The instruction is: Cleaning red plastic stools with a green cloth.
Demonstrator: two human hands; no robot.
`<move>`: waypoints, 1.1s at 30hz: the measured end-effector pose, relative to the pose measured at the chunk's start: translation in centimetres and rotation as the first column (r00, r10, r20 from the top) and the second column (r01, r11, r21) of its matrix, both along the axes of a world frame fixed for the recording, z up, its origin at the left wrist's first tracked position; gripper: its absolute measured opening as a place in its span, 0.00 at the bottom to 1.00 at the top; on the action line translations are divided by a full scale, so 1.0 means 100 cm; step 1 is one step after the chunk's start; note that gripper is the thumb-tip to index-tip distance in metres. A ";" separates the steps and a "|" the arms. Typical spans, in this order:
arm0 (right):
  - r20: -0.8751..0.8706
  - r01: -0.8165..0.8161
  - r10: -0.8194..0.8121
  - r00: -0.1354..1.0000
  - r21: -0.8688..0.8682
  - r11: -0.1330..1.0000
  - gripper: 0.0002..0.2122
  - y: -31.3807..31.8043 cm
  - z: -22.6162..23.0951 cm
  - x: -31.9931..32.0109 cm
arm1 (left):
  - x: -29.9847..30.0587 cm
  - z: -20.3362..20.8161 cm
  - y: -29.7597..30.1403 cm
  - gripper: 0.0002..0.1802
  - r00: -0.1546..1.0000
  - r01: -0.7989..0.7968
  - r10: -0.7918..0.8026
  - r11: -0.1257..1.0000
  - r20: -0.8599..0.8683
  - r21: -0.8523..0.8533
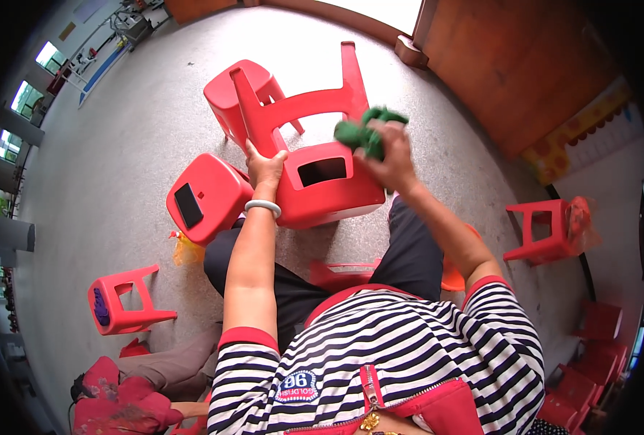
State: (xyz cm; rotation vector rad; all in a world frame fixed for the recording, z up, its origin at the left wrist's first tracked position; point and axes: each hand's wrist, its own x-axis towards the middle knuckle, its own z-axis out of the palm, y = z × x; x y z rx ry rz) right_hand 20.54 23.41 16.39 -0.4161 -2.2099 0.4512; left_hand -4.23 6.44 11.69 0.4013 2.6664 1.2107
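Observation:
A red plastic stool lies tipped in front of me, two of its legs pointing away. My left hand grips it near the base of its left leg, thumb on one side and fingers on the other. In my right hand is a bunched green cloth, at the stool's right leg; both are slightly blurred, and I cannot tell whether the cloth touches the plastic. A dark rectangle shows in the stool's near side.
Beyond stands another red stool. To the left, one red stool carries a flat black phone-like object; another has a purple cloth. At right is a further stool. A person sits at lower left.

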 end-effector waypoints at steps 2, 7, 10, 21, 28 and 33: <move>0.176 0.049 -0.042 0.983 -0.035 0.998 0.27 -0.033 -0.032 0.000 | -0.009 -0.002 -0.002 0.63 0.998 0.042 -0.041 0.999 -0.036 0.014; 0.069 0.074 -0.072 0.995 -0.030 0.997 0.23 -0.001 -0.029 -0.052 | -0.024 -0.007 -0.011 0.62 0.989 0.136 -0.132 0.989 -0.065 0.051; 0.026 0.164 -0.164 0.986 -0.026 0.986 0.20 0.046 -0.028 -0.100 | -0.020 -0.004 -0.006 0.62 0.990 0.123 -0.121 0.992 -0.069 0.015; 0.120 0.405 -0.396 0.910 -0.072 0.911 0.27 0.130 -0.032 -0.162 | -0.009 0.000 0.003 0.60 0.996 0.064 -0.065 0.998 -0.063 -0.018; 0.071 0.213 -0.207 0.976 -0.099 0.972 0.22 0.023 -0.047 -0.066 | -0.012 -0.003 0.003 0.60 0.996 0.035 -0.036 0.999 -0.086 -0.008; 0.082 0.135 -0.127 0.989 -0.113 0.984 0.27 -0.074 -0.050 0.003 | -0.011 0.000 0.005 0.58 0.997 0.058 -0.055 0.997 -0.053 0.050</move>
